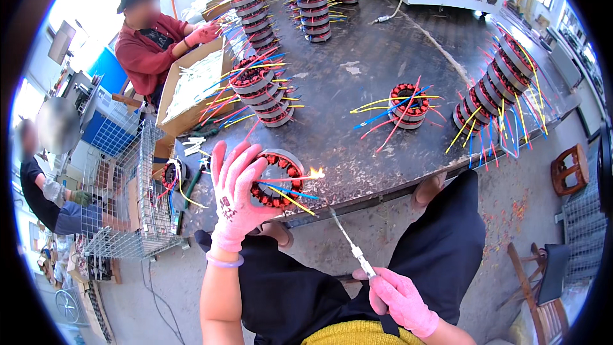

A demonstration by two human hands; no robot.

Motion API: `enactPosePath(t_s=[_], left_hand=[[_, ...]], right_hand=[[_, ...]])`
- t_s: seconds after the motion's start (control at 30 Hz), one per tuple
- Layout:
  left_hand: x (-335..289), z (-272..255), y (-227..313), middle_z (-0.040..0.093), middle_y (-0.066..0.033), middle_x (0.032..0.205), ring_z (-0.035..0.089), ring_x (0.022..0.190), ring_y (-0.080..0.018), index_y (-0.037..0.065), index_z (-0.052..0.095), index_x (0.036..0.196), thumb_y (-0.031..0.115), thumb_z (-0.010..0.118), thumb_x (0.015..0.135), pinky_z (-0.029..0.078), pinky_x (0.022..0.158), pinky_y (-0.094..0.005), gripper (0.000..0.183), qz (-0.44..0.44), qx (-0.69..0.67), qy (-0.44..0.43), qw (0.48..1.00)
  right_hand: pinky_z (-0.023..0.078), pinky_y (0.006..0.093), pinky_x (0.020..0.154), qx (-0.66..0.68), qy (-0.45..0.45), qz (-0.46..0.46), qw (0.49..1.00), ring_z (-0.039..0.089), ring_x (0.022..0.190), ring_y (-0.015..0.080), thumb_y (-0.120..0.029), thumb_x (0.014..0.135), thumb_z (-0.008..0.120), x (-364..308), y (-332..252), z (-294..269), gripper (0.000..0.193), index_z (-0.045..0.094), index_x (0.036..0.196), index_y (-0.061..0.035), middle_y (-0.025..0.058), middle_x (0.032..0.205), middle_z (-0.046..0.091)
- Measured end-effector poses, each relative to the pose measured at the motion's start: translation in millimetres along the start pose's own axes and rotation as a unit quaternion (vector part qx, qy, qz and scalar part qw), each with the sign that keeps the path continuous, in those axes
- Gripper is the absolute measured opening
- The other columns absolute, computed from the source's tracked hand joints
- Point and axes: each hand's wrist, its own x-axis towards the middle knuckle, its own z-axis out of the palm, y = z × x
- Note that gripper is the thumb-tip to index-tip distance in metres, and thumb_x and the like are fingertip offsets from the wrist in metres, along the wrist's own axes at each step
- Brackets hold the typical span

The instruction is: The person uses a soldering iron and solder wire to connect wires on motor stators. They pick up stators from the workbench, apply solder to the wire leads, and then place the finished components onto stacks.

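Observation:
My left hand (233,201), in a pink glove, is closed on the left side of a motor stator (294,162) near the table's front edge. The stator is a grey ring with red windings inside. Its red, blue and yellow lead wires point right, and a small flame (317,173) burns at the end of the red wires. My right hand (402,297), also pink-gloved, grips a slim tool (359,255) with a white body and a thin metal rod. The rod points up and left towards the wires, its tip apart from them. What the tool is I cannot tell.
On the dark table (357,147) stand a stator stack (262,92) at left, a leaning stack (495,83) at right and a low stator piece (408,105) between. More stacks stand behind. A co-worker (150,41) works by an open carton (195,86). A wire cage (131,198) adjoins the table.

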Motion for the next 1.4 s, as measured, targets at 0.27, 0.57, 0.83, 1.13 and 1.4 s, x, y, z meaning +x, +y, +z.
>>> enactPosePath(t_s=[0.27,0.57,0.83,1.13,1.4], left_hand=[[-0.5,-0.6,0.3,0.060,-0.0124,0.132,0.055,0.125,-0.0359,0.010,0.054,0.121,0.030,0.092,0.052,0.027,0.115,-0.0617,0.081,0.001,0.003,-0.007,1.000],[0.4,-1.0,0.7,0.060,-0.0124,0.132,0.055,0.126,-0.0361,0.010,0.055,0.121,0.030,0.091,0.053,0.026,0.116,-0.0616,0.080,0.000,0.005,-0.012,1.000],[-0.3,-0.5,-0.2,0.060,-0.0123,0.132,0.056,0.125,-0.0359,0.010,0.055,0.120,0.032,0.091,0.053,0.027,0.115,-0.0615,0.080,0.007,0.010,-0.007,1.000],[-0.2,-0.4,0.1,0.059,-0.0122,0.133,0.055,0.126,-0.0359,0.010,0.054,0.121,0.034,0.092,0.054,0.027,0.115,-0.0617,0.080,0.010,0.014,-0.009,1.000],[0.8,0.6,0.5,0.059,-0.0121,0.133,0.055,0.127,-0.0355,0.010,0.054,0.121,0.036,0.092,0.054,0.027,0.115,-0.0615,0.081,0.010,0.014,-0.011,1.000]], right_hand=[[0.034,0.0207,0.057,-0.013,-0.003,-0.009,1.000,0.044,0.061,0.0044,-0.025,0.105,0.048,1.5,-3.3,2.0,0.040,0.055,0.134,0.0015,-0.0031,0.068,0.050],[0.036,0.0211,0.057,-0.015,0.001,-0.006,1.000,0.045,0.060,0.0048,-0.026,0.105,0.047,2.8,-0.5,1.3,0.040,0.056,0.133,0.0014,-0.0022,0.068,0.052],[0.036,0.0214,0.057,-0.042,0.004,-0.012,0.999,0.045,0.060,0.0049,-0.028,0.105,0.047,3.1,-0.2,1.1,0.042,0.056,0.134,0.0008,-0.0018,0.066,0.052],[0.035,0.0212,0.056,-0.045,0.008,-0.008,0.999,0.045,0.059,0.0045,-0.026,0.106,0.046,3.3,-3.5,2.6,0.039,0.057,0.132,-0.0002,-0.0023,0.065,0.051],[0.033,0.0206,0.052,-0.009,0.000,-0.011,1.000,0.042,0.056,0.0039,-0.024,0.106,0.045,4.5,1.0,1.9,0.038,0.056,0.133,-0.0009,-0.0020,0.064,0.051]])
